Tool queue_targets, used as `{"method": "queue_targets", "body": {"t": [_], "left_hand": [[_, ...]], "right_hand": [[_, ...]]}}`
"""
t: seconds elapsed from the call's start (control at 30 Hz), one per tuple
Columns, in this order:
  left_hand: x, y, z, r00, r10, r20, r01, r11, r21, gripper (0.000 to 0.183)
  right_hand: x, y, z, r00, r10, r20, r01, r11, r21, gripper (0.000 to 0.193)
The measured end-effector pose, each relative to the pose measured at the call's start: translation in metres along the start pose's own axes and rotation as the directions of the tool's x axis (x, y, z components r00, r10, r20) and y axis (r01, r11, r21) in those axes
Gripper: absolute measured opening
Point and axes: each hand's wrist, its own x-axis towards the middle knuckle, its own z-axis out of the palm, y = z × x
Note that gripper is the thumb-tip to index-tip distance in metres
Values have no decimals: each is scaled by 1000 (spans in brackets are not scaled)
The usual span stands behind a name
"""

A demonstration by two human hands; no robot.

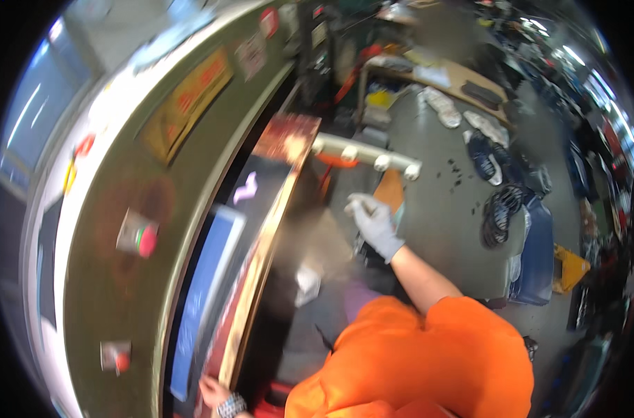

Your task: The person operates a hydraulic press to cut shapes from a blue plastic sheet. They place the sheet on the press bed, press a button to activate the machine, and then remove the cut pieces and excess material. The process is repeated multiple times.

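Observation:
My left hand (215, 393), bare and with a beaded bracelet (231, 405) at the wrist, is at the near end of a layered board (241, 315) with a pale wooden edge. Its fingers bend onto that edge. A blue strip (207, 306) with a pale border lies along the board's inner side, and a small lilac piece (246, 187) sits farther up. Raised over the floor, my right hand (376, 224) wears a light grey glove. Its fingers are curled together, and whatever they may hold is hidden.
An olive-green machine (115, 292) with a yellow label and red buttons runs along the left. Ahead are a white rail with rollers (362, 152) and a grey table (435, 202) bearing dark shoes (501, 216) and pale soles (441, 106). A blue bin (536, 254) stands at the right.

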Motion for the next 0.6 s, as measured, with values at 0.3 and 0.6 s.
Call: {"method": "queue_targets", "body": {"t": [0.3,0.6], "left_hand": [[-12,234,99,989,132,72,-129,991,-47,37],[-3,355,162,931,254,260,-281,957,72,24]], "right_hand": [[243,11,-67,988,129,-88,-82,908,411,20],[460,18,-37,983,39,-182,55,874,482,25]]}}
